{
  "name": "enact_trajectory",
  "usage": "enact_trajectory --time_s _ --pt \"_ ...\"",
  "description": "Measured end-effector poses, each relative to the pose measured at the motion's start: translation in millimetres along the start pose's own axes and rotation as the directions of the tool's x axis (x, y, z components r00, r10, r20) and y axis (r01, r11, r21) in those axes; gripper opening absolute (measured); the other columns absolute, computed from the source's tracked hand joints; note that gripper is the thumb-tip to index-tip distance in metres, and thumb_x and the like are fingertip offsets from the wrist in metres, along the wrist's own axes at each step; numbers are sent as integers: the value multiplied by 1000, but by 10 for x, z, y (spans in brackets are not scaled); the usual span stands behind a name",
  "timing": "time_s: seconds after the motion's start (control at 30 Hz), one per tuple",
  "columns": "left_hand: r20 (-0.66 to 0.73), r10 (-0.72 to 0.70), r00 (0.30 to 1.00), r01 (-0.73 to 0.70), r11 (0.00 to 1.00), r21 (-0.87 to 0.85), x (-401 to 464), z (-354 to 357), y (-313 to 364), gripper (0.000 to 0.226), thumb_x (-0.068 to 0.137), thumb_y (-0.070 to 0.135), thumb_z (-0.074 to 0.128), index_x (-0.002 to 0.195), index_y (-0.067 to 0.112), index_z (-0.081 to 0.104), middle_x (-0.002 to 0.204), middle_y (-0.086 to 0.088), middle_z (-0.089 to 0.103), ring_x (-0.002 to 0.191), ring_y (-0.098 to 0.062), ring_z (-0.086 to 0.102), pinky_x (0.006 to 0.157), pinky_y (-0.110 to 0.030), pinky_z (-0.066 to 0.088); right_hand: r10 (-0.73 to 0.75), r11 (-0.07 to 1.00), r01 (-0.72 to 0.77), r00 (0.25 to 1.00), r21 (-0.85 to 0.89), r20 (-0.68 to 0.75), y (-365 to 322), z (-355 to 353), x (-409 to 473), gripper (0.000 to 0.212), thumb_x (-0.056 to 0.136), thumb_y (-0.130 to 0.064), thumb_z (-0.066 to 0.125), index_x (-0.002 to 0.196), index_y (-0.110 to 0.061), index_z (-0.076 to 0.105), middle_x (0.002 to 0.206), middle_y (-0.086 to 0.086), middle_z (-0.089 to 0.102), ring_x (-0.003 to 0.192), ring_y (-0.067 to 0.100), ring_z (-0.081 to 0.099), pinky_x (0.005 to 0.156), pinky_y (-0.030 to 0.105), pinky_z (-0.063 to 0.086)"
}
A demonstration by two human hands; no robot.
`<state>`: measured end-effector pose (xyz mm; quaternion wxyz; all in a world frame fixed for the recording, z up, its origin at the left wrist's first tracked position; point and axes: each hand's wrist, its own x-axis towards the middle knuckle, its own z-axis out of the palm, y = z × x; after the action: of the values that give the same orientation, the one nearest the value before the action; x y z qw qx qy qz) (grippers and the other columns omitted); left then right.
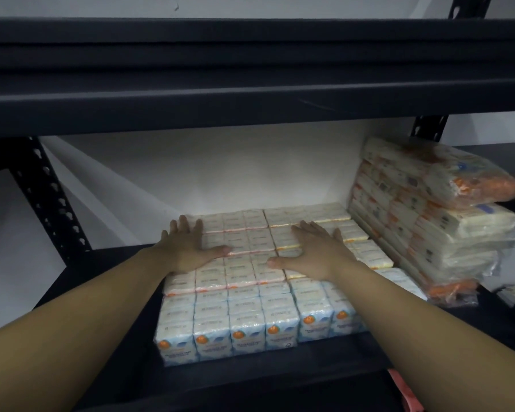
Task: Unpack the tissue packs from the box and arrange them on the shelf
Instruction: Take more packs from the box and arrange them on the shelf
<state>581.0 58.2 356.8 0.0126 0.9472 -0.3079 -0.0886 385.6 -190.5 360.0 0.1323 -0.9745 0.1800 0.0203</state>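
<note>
A block of tissue packs in clear wrap lies in rows on the dark shelf board. The front row shows blue and white faces with orange round marks. My left hand lies flat on the top of the packs at the block's left side, fingers straight and spread. My right hand lies flat on the packs to the right of the middle, fingers straight, thumb pointing left. Neither hand grips anything. The box is not in view.
A tall stack of bagged tissue packs leans at the right end of the shelf, overhanging its edge. The upper shelf beam hangs low above my hands. Perforated uprights stand at the left. A pink thing shows at the bottom right.
</note>
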Motion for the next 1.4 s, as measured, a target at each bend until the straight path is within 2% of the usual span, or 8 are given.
enact_trajectory --time_s 0.1,0.2,0.3,0.47,0.6,0.87,1.07,1.4 --pt "-1 21 1000 -21 1000 21 -132 -78 101 141 55 112 11 165 24 -1 172 -11 -6 159 -36 -4 126 -61 8 -7 997 7 1000 80 -1 3 -54 -42 129 65 -104 43 167 -30 14 174 -6 8 160 16 2 126 57 -7" --pt "-2 82 997 -82 994 -72 -423 -145 316 129 67 106 23 166 27 -6 172 -5 -17 158 -26 -17 127 -53 -6 -22 978 30 999 209 -40 29 -145 -160 118 72 -96 53 165 -32 20 173 -8 14 160 13 3 127 51 -8" --pt "-69 223 972 -230 965 -123 -849 -117 592 123 70 103 31 164 35 -7 171 1 -17 157 -22 -18 128 -52 -6 -72 984 84 994 156 -82 74 -188 -425 106 76 -91 55 163 -38 26 173 -7 14 160 15 0 127 55 -6" --pt "-24 422 906 -423 906 -31 -1386 197 861 132 68 98 50 164 32 -13 170 2 -22 157 -20 -21 129 -50 -6 -146 988 145 989 61 23 209 -56 -1023 126 55 -104 54 162 -50 14 173 -9 -2 159 15 -13 126 59 -8" --pt "-46 398 916 -390 912 129 -1368 440 856 130 75 85 59 163 28 -18 170 -6 -24 158 -25 -19 129 -49 -5 -120 990 124 991 -73 54 339 80 -1148 139 51 -100 63 163 -49 -1 173 -8 -12 158 13 -17 126 55 -12" --pt "-159 401 902 -377 912 159 -1270 511 833 116 84 81 53 164 29 -13 173 -4 -13 160 -23 -9 130 -46 1 -137 963 120 989 -243 -55 321 181 -1018 136 49 -108 29 164 -43 -4 174 -6 -5 161 15 -4 130 50 0" --pt "-178 371 912 -347 926 150 -1240 496 855 116 85 79 55 164 27 -12 173 -1 -11 160 -19 -8 130 -43 2 -160 945 129 984 -300 -83 378 228 -902 130 61 -106 39 165 -40 -3 175 -5 -3 161 17 0 129 53 6" --pt "-113 286 952 -264 948 179 -1280 447 951 118 85 78 58 165 27 -12 172 2 -16 159 -17 -11 129 -42 -2 -210 943 172 971 -284 -111 424 234 -857 133 59 -107 39 165 -38 0 175 0 1 161 24 3 128 56 2"
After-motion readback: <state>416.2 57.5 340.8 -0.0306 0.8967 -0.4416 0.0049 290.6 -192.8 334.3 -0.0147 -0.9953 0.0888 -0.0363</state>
